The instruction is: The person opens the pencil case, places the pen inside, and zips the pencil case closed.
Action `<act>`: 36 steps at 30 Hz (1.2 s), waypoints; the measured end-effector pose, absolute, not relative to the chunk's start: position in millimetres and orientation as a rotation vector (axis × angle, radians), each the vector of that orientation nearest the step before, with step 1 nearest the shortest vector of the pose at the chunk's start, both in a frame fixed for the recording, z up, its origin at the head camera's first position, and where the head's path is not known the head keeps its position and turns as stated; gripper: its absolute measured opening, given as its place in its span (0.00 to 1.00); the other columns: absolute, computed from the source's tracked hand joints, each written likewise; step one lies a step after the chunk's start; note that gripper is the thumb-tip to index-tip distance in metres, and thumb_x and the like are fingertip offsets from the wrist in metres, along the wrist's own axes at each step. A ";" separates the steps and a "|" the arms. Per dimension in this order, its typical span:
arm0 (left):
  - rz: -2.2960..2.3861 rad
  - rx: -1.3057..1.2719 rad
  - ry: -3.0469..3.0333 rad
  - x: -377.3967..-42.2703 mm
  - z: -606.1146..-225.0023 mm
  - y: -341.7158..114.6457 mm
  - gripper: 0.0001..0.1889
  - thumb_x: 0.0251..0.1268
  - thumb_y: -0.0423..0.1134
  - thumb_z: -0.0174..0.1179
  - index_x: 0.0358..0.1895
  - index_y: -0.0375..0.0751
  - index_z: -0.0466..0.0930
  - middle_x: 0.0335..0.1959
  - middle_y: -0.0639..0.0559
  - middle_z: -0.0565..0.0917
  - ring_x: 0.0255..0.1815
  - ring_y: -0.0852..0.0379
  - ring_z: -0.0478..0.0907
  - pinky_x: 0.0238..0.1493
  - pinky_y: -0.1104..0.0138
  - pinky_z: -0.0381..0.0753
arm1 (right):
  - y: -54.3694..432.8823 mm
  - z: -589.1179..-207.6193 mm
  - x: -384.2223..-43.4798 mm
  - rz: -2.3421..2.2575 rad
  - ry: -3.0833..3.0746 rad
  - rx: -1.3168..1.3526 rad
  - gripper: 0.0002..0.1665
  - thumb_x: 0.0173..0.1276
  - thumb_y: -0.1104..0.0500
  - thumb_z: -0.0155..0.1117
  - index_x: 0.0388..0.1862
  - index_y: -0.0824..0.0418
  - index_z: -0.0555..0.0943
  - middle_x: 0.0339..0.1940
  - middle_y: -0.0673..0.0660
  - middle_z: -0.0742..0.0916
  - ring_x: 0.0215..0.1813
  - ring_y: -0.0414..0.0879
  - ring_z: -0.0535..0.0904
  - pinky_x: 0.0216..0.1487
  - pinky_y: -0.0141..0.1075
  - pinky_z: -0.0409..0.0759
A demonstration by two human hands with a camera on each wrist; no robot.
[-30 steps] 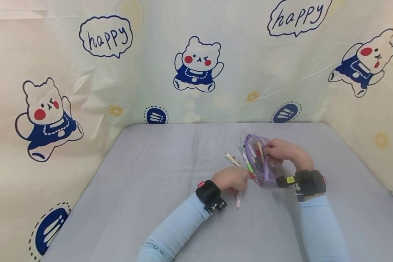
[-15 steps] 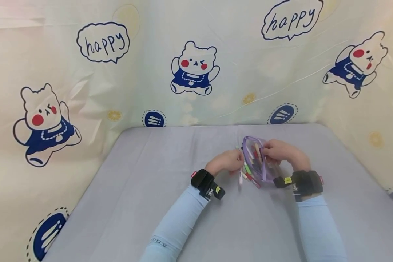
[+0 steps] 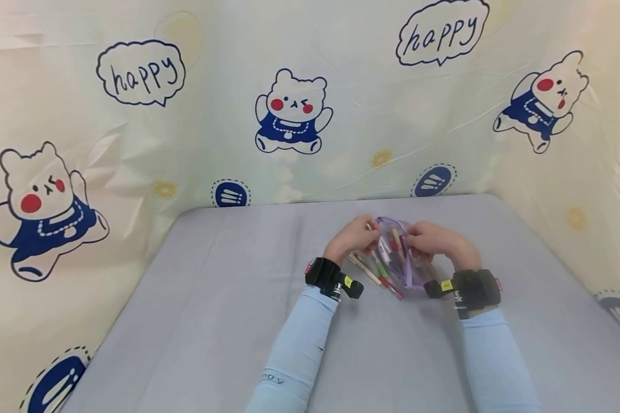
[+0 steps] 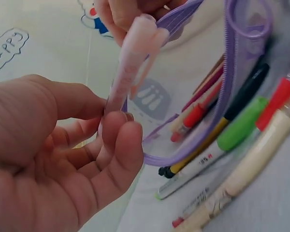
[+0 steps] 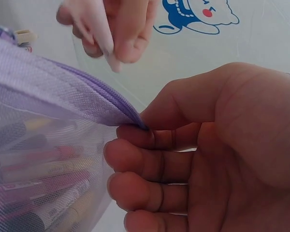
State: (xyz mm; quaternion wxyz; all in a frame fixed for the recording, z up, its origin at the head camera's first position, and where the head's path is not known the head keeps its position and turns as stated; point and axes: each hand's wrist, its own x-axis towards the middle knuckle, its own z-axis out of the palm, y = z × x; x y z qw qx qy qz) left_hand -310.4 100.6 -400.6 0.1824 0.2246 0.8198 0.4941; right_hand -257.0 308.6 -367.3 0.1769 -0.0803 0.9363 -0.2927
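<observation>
Left hand (image 4: pixel 63 150), thumb and fingers pinching a pale pink clip pen (image 4: pixel 130 63), and it's tilted right at the mouth of the purple mesh pencil case (image 5: pixel 53 92)! Whether pen and rim touch, can't tell. Across from it, the right hand (image 5: pixel 208 130) has thumb and forefinger pinched on the case's zip edge, the other fingers loosely bent, the mouth gaping towards the left fingers.

Under both sets of fingers runs a bench (image 3: pixel 237 315) in smooth grey cover, and past its far edge, beyond the fingertips, rises a pale backdrop (image 3: pixel 367 57) printed with winking bears and "happy" bubbles.

Back in close: more pens show through the mesh, beside the right fingers. Outside, below the left fingers, lie a green-capped marker (image 4: pixel 212 150) and a cream pen (image 4: pixel 237 169), with a red pen (image 3: pixel 391 288) just beside, all hugging the near side of the case. In the left wrist view, the pink pen's clip end cuts across part of the right hand.
</observation>
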 end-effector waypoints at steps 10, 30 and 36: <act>1.345 0.636 2.468 -317.7 -411.1 125.7 0.06 0.72 0.42 0.54 0.45 0.45 0.73 0.30 0.51 0.78 0.26 0.59 0.77 0.33 0.62 0.84 | 313.9 -362.8 -261.0 -0.823 2.661 -0.234 0.13 0.73 0.60 0.49 0.37 0.67 0.78 0.26 0.57 0.81 0.27 0.47 0.77 0.30 0.37 0.79; 1.386 0.878 2.240 -317.6 -416.8 135.7 0.13 0.75 0.33 0.44 0.49 0.39 0.80 0.40 0.41 0.85 0.34 0.50 0.83 0.34 0.61 0.84 | 311.4 -362.4 -260.4 -0.843 2.640 -0.284 0.11 0.71 0.63 0.47 0.34 0.67 0.77 0.23 0.57 0.81 0.24 0.46 0.75 0.27 0.38 0.77; 1.293 0.837 2.334 -317.5 -405.4 117.4 0.14 0.75 0.37 0.45 0.53 0.41 0.79 0.36 0.45 0.84 0.33 0.51 0.82 0.31 0.66 0.79 | 311.6 -359.1 -257.9 -0.828 2.636 -0.258 0.12 0.72 0.61 0.48 0.37 0.66 0.78 0.26 0.59 0.82 0.26 0.47 0.76 0.30 0.37 0.78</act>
